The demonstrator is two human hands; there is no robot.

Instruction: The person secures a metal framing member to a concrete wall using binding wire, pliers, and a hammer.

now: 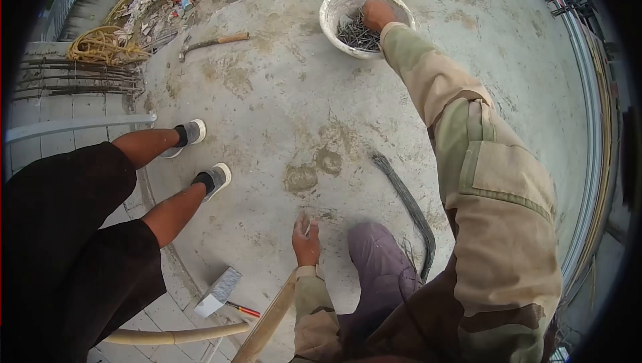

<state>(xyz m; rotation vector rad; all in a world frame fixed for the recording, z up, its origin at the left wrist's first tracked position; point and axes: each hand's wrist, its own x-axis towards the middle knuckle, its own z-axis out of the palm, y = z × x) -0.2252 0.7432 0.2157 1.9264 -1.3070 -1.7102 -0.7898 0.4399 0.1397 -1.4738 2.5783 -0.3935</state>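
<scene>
A white bucket [329, 23] holding many dark nails [358, 35] stands at the top of the view. My right hand [378, 15] reaches into it, its fingers hidden among the nails. Low in the middle, my left hand [307, 242] hovers over the concrete with its fingers apart and nothing in them. A bundle of dark wire [409, 204] lies on the concrete to the right of that hand, beyond my knee [374, 246].
Another person's legs [175, 219] are at the left. A hammer [214, 43] lies at the upper left. Near the lower left are a pale block [219, 291], a red-handled tool [244, 309] and a wooden strip [271, 319]. Yellow rope [100, 45] lies farther off.
</scene>
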